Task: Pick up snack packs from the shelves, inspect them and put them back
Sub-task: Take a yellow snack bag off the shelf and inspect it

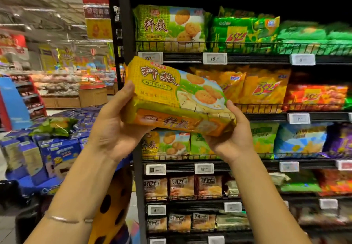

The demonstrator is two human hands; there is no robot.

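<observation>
Here you grip the yellow biscuit pack (177, 95) tilted between your left hand (116, 127) and right hand (230, 139), before the shelves (247, 59).

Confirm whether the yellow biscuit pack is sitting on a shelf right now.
No. The yellow biscuit pack is off the shelves, held up in front of them by the left hand and right hand.

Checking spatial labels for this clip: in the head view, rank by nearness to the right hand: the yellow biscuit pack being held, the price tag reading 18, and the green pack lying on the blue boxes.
1. Yellow biscuit pack: gripped by the right hand at its right end.
2. Price tag reading 18: on the shelf rail below the hand.
3. Green pack: far left, atop the blue boxes.
</observation>
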